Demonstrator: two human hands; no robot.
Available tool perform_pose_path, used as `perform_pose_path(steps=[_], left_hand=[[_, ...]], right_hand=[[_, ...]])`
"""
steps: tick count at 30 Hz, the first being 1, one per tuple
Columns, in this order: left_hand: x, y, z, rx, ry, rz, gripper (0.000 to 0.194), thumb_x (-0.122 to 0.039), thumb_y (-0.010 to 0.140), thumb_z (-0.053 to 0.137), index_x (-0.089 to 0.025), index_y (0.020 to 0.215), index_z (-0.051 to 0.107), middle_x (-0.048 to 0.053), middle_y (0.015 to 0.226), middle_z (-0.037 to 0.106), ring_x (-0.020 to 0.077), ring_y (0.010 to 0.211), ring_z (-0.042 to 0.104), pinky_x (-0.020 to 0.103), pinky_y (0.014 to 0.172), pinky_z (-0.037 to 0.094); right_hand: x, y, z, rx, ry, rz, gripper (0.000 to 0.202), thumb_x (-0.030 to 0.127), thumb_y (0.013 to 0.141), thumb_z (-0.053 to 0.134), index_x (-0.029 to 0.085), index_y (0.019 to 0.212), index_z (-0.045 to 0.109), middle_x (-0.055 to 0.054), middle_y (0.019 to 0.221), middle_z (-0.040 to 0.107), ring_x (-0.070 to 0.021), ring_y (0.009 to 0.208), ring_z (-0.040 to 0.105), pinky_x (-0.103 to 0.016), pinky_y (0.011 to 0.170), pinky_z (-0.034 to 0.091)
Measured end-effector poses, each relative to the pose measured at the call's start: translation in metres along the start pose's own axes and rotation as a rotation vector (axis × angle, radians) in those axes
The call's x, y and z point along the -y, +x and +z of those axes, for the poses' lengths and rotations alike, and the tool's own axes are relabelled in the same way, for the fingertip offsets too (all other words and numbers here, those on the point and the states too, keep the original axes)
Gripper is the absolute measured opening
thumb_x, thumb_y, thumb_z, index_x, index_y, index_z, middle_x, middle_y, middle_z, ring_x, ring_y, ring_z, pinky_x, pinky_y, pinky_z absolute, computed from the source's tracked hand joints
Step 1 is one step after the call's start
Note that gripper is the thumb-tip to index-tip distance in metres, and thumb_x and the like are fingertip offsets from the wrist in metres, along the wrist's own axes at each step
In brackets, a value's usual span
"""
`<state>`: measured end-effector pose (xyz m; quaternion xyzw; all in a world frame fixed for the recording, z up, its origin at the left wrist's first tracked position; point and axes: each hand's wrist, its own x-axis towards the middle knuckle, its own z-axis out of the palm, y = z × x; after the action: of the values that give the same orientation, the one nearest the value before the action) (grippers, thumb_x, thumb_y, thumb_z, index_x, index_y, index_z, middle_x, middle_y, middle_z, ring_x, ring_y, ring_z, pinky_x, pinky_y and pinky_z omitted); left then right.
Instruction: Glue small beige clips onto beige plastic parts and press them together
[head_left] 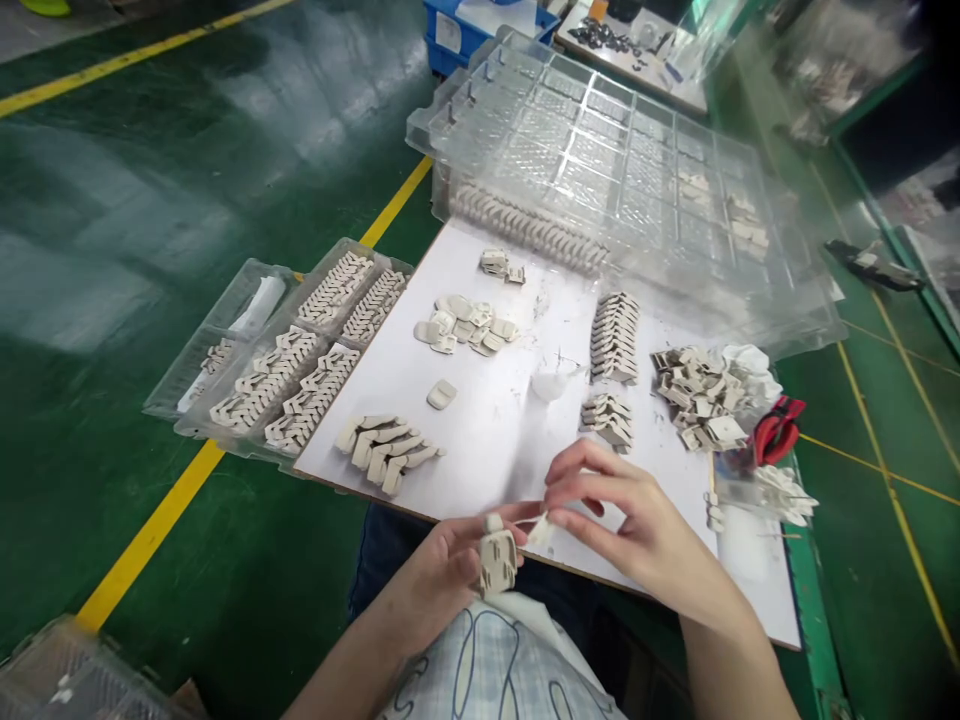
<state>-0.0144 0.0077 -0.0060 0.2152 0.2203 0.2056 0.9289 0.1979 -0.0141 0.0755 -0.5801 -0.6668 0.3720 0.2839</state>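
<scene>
My left hand (450, 560) is closed around a beige plastic part (499, 562) with slots in its face, held at the table's near edge. Between the thumb and fingertips of my right hand (622, 510) is a small whitish piece (541, 528), slightly blurred. A thin pale strip stretches from it toward my left fingers. On the board, a leaning row of beige parts (390, 450) lies left of my hands, with a single rounded beige cover (442, 394) behind it. Just beyond my right hand stand a short stack of beige parts (609, 420) and a longer one (614, 338).
Loose covers (465, 324) lie mid-board, and piled beige parts (697, 395) sit at right beside a red-and-black item (778, 430). Large clear trays (570, 140) rise at the back. A filled clear tray (300, 350) juts out at left. A white board (510, 440) covers the worktable.
</scene>
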Motion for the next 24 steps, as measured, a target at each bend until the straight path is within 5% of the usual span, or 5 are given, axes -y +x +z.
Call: perform_pose_path(steps=[8, 15, 17, 22, 24], left_hand=[[-0.012, 0.015, 0.02, 0.162, 0.271, -0.219, 0.045, -0.059, 0.065, 0.085, -0.021, 0.089, 0.084, 0.006, 0.092, 0.068, 0.02, 0.081, 0.054, 0.032, 0.073, 0.042], [-0.003, 0.021, 0.022, 0.207, 0.264, -0.263, 0.043, -0.056, 0.066, 0.086, -0.022, 0.092, 0.085, 0.013, 0.112, 0.073, 0.0297, 0.105, 0.063, 0.038, 0.088, 0.048], [0.001, 0.022, 0.02, 0.2, 0.206, -0.268, 0.044, -0.058, 0.067, 0.086, -0.022, 0.093, 0.084, 0.015, 0.129, 0.069, 0.0339, 0.118, 0.061, 0.04, 0.094, 0.049], [0.017, 0.03, 0.018, 0.026, -0.072, -0.137, 0.044, -0.059, 0.075, 0.079, -0.025, 0.103, 0.082, 0.012, 0.153, 0.055, 0.0365, 0.142, 0.048, 0.044, 0.112, 0.044], [0.022, 0.034, 0.019, -0.041, -0.171, -0.086, 0.041, -0.057, 0.08, 0.076, -0.027, 0.108, 0.081, 0.009, 0.155, 0.054, 0.0334, 0.141, 0.049, 0.04, 0.112, 0.045]], right_hand=[[-0.011, -0.038, -0.004, 0.151, 0.02, 0.063, 0.015, 0.024, 0.097, 0.06, 0.024, 0.094, 0.075, -0.003, 0.097, 0.059, -0.011, 0.083, 0.062, -0.022, 0.075, 0.053], [-0.014, -0.058, -0.008, 0.04, 0.04, 0.052, 0.011, 0.025, 0.095, 0.064, 0.024, 0.097, 0.075, -0.004, 0.094, 0.063, -0.0138, 0.085, 0.065, -0.025, 0.074, 0.055], [-0.022, -0.068, -0.017, -0.193, 0.017, 0.06, 0.013, 0.03, 0.091, 0.068, 0.026, 0.102, 0.074, -0.004, 0.094, 0.067, -0.0163, 0.085, 0.066, -0.028, 0.072, 0.055], [-0.077, -0.098, -0.066, -1.565, -0.313, 0.231, 0.013, 0.035, 0.081, 0.075, 0.024, 0.078, 0.069, 0.001, 0.072, 0.059, -0.0147, 0.06, 0.053, -0.032, 0.059, 0.042], [-0.099, -0.109, -0.085, -1.648, -0.526, 0.341, 0.017, 0.035, 0.075, 0.08, 0.025, 0.072, 0.067, -0.001, 0.072, 0.059, -0.0162, 0.063, 0.053, -0.034, 0.06, 0.041]])
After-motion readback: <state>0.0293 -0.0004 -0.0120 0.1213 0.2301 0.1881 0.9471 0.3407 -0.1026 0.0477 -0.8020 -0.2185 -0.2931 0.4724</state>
